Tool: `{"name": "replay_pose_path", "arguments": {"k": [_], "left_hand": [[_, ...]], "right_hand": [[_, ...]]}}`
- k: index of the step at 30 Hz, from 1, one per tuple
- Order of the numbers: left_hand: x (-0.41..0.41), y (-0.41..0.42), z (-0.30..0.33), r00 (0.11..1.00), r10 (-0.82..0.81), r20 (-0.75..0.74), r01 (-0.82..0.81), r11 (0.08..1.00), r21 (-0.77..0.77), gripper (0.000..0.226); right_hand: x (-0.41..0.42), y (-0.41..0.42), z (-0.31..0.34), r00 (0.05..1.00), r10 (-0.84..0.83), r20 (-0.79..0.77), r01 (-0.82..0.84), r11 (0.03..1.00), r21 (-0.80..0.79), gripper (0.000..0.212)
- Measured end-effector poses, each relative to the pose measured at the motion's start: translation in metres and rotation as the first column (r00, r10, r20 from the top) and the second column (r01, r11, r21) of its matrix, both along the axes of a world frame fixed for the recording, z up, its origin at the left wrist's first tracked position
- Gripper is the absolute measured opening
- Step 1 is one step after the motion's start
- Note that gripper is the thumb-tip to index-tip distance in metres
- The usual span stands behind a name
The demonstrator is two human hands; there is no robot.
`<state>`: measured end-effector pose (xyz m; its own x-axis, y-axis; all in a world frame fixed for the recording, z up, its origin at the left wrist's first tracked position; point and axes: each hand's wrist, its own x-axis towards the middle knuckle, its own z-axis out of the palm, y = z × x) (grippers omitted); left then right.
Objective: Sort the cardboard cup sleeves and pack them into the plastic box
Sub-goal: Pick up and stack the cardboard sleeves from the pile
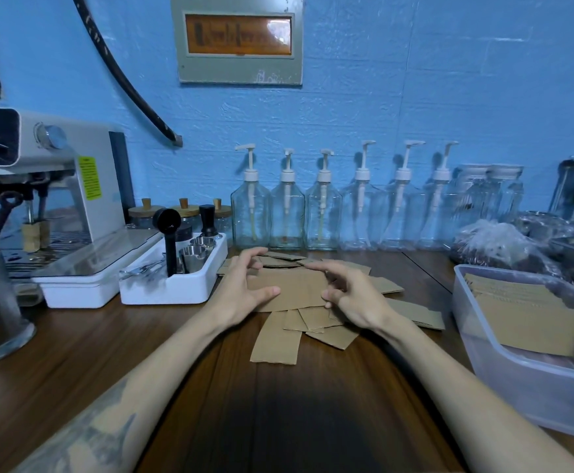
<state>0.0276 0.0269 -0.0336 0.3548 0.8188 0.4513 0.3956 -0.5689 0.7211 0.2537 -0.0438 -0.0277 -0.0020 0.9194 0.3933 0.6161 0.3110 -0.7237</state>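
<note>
Loose pile of flat brown cardboard cup sleeves (289, 331) lies mid dark wooden surface (74, 353). Left hand (241, 288) and right hand (350, 295) hover over the pile's far part, fingers loosely curved and spread, neither gripping; a larger brown cardboard piece (290, 288) sits between them. Clear plastic box (503, 356) at right, well apart from the hands, holds stacked sleeves (524, 312).
</note>
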Motion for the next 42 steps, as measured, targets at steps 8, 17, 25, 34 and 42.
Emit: {"name": "replay_pose_path", "arguments": {"k": [8,17,25,34,42], "left_hand": [[0.006,0.003,-0.004,0.99,-0.048,-0.129,0.065,0.99,0.128,0.04],[-0.014,0.003,-0.006,0.965,-0.25,-0.078,0.251,0.968,-0.003,0.059],[-0.011,0.006,-0.006,0.983,-0.182,0.037,0.182,0.983,0.014,0.048],[-0.016,0.004,-0.005,0.977,-0.2,0.074,0.199,0.98,0.017,0.047],[-0.011,0.002,-0.01,0.985,-0.17,-0.016,0.171,0.985,0.009,0.049]], "right_hand": [[-0.014,0.003,-0.001,0.998,-0.001,0.07,-0.002,0.999,0.045,0.045],[-0.011,0.01,-0.008,0.998,-0.058,0.026,0.056,0.996,0.067,0.043],[-0.007,0.002,0.003,0.996,0.039,-0.08,-0.039,0.999,0.003,0.054],[0.045,-0.024,0.013,0.873,-0.261,0.411,0.299,0.954,-0.028,0.039],[0.056,-0.039,0.01,0.836,-0.199,0.511,0.359,0.903,-0.236,0.053]]}}
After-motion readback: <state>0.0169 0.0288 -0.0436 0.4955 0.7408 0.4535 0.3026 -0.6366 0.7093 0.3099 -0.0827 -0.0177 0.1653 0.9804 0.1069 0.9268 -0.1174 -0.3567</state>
